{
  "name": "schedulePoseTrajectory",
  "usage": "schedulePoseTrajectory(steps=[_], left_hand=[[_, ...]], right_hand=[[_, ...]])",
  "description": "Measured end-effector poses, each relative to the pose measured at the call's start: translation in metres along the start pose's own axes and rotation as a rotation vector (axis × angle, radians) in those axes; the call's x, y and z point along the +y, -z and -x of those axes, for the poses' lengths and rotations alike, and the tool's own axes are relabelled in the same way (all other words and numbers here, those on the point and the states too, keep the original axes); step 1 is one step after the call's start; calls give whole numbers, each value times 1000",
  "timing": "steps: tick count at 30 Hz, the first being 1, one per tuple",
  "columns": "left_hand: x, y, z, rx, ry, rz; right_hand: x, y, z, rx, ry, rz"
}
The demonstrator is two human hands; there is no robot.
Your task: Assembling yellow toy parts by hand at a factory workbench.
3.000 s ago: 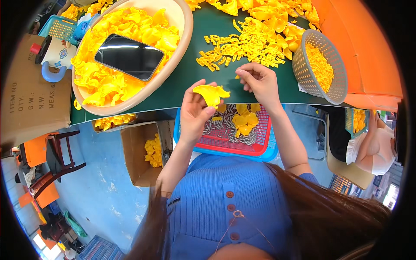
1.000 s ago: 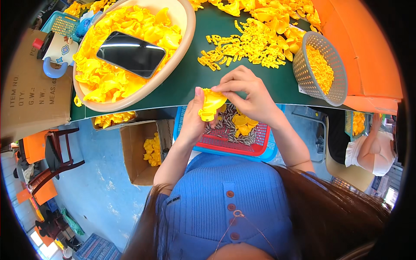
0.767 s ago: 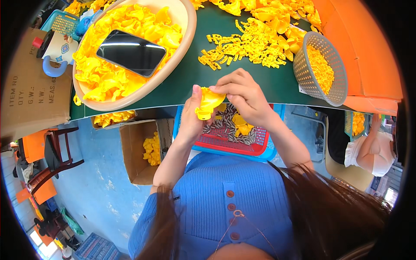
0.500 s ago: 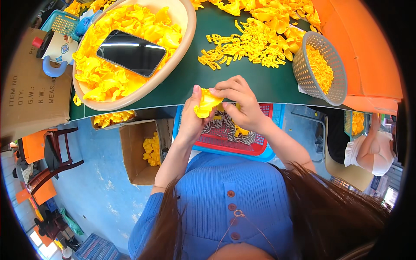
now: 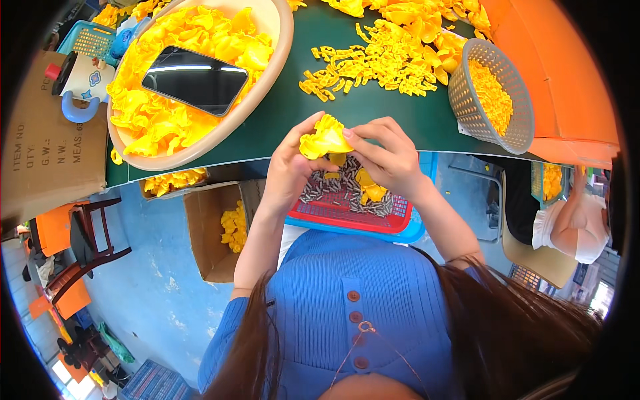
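Observation:
Between my two hands, above the near edge of the green table, is a yellow curved plastic part (image 5: 325, 139). My left hand (image 5: 291, 163) grips its left side between thumb and fingers. The fingertips of my right hand (image 5: 387, 152) pinch its right edge. Below them, a red basket (image 5: 320, 223) sits in a blue tray (image 5: 415, 230) over my lap. Small grey metal pieces (image 5: 347, 190) lie in the red basket, along with a few yellow parts (image 5: 371, 187). My hands hide part of its far side.
A beige tub (image 5: 270, 100) of yellow parts stands at left, a black phone (image 5: 195, 80) on top. Small yellow pieces (image 5: 383, 63) are spread beyond my hands. At right stands a grey basket (image 5: 460, 100) of yellow pieces. A cardboard box (image 5: 207, 230) is below left; another person (image 5: 577, 223) sits at right.
The yellow part has risen slightly and been turned, its ruffled edge now upward. My left hand has opened out to its left side; the right hand has shifted a little to the right.

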State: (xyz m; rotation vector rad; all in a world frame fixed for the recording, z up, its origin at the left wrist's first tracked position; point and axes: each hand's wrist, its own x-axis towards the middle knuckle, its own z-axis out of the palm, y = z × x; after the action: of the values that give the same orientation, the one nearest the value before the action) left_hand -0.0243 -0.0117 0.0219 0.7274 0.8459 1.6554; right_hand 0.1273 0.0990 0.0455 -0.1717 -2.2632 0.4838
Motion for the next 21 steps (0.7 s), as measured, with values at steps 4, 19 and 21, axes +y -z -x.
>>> schedulePoseTrajectory(steps=[4, 19, 21], left_hand=[[-4, 1, 4, 74, -41, -28], [4, 10, 9, 143, -53, -74], [5, 11, 10, 145, -54, -63]], right_hand=[[-5, -7, 7, 38, -61, -49], [14, -69, 112, -702, -476, 245], [15, -67, 114, -556, -635, -9]])
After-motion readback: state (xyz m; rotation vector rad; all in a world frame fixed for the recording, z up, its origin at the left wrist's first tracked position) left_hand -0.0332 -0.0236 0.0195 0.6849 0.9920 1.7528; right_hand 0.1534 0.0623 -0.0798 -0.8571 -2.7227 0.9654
